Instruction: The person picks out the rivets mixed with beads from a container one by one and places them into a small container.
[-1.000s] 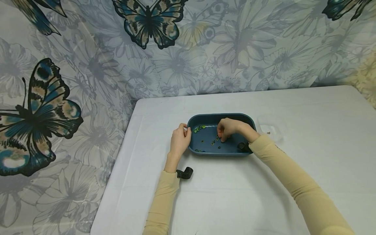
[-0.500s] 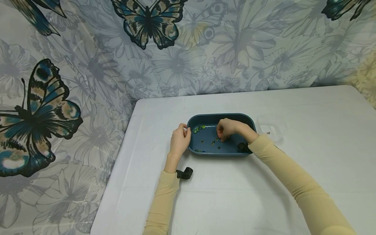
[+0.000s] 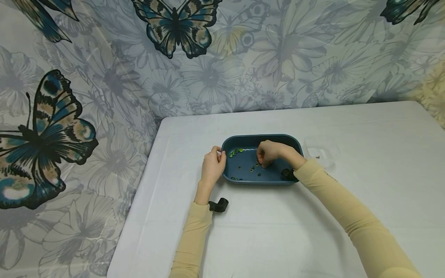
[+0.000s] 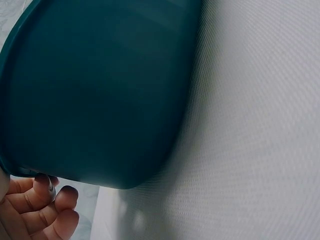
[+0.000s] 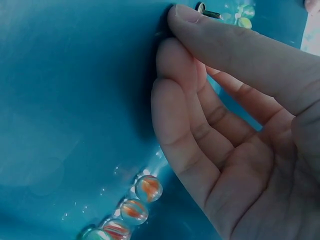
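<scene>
A blue rectangular tray (image 3: pixel 247 170) stands on the table, its outer wall filling much of the left wrist view. My left hand (image 3: pixel 213 164) holds the tray's left end by the rim. Inside the tray is my right hand (image 3: pixel 269 152), fingers curled and fingertips low at the floor; whether they pinch anything is hidden. Just past the thumb, in the right wrist view, lies a small brass thumbtack (image 5: pixel 209 12). Several small brass pieces (image 3: pixel 252 169) are scattered on the tray floor. Glass marbles with orange swirls (image 5: pixel 134 211) line up near the right hand.
Green marbles (image 3: pixel 236 152) gather in the tray's far left corner. A clear plastic container (image 3: pixel 320 156) stands right of the tray, with a small piece in it. White cloth covers the table (image 3: pixel 264 231); a butterfly-patterned curtain (image 3: pixel 208 77) hangs behind.
</scene>
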A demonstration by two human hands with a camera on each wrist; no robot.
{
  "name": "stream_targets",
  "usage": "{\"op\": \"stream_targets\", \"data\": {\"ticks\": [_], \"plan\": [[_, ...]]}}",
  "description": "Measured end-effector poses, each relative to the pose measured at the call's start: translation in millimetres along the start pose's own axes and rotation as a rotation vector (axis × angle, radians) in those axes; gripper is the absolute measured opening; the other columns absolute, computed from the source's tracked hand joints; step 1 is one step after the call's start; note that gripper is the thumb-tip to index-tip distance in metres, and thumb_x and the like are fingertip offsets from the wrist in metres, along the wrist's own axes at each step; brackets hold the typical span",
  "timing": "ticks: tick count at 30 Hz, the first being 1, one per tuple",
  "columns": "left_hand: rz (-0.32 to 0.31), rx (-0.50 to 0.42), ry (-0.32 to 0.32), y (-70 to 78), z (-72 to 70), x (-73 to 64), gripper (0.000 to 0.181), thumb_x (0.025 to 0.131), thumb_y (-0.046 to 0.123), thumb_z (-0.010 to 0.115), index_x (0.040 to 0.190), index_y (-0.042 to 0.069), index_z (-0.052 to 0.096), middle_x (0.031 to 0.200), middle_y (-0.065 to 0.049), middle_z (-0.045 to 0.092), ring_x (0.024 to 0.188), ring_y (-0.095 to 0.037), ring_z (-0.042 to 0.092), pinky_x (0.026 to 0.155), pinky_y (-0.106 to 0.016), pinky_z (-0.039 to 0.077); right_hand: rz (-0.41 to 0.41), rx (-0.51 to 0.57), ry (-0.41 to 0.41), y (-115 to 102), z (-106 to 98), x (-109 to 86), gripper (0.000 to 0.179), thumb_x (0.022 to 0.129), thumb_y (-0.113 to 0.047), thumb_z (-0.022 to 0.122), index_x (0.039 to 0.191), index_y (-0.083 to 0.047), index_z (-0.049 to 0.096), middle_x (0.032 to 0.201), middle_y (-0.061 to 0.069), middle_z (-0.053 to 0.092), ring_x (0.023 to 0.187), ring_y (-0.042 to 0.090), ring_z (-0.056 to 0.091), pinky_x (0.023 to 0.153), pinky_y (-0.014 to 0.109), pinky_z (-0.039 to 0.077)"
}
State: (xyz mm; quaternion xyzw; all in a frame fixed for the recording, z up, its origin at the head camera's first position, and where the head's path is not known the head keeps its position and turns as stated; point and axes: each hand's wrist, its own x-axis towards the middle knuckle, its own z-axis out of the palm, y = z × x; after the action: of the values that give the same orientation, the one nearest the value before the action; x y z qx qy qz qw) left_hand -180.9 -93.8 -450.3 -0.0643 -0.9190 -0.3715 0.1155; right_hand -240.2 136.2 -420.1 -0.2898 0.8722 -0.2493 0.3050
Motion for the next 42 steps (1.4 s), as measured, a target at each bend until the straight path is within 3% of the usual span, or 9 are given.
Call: {"op": "stream_targets", "data": {"ticks": [16, 29, 42], "plan": [[0.003, -0.002, 0.0, -2.7, 0.9, -0.8, 0.02, 0.094, 0.015, 0.051, 0.102, -0.002, 0.058, 0.054, 0.001, 0.043, 0.044, -0.011, 0.04, 0.045, -0.024, 0.033, 0.002, 0.011, -0.014, 1, 0, -0.7, 0.01, 0.074, 0.004, 0.071, 0.071, -0.003, 0.063, 0.068, 0.004, 0.061, 0.058, 0.016, 0.055, 0.056, 0.03, 0.047], [0.011, -0.004, 0.006, -2.0, 1.1, -1.5, 0.021, 0.094, 0.016, 0.051, 0.102, -0.003, 0.058, 0.054, 0.0, 0.044, 0.044, -0.011, 0.04, 0.045, -0.024, 0.033, -0.009, 0.059, 0.047, 6, -11, -7.6, 0.006, 0.076, 0.001, 0.069, 0.074, -0.001, 0.063, 0.066, 0.005, 0.059, 0.06, 0.016, 0.052, 0.058, 0.029, 0.044], [0.001, -0.003, 0.006, -1.8, 1.4, -0.7, 0.021, 0.094, 0.016, 0.051, 0.102, -0.002, 0.058, 0.055, 0.0, 0.044, 0.045, -0.011, 0.04, 0.045, -0.024, 0.033, 0.027, 0.087, 0.078, 10, -21, -16.9, 0.008, 0.078, -0.001, 0.068, 0.073, -0.003, 0.062, 0.066, 0.004, 0.058, 0.06, 0.017, 0.052, 0.064, 0.042, 0.047]]}}
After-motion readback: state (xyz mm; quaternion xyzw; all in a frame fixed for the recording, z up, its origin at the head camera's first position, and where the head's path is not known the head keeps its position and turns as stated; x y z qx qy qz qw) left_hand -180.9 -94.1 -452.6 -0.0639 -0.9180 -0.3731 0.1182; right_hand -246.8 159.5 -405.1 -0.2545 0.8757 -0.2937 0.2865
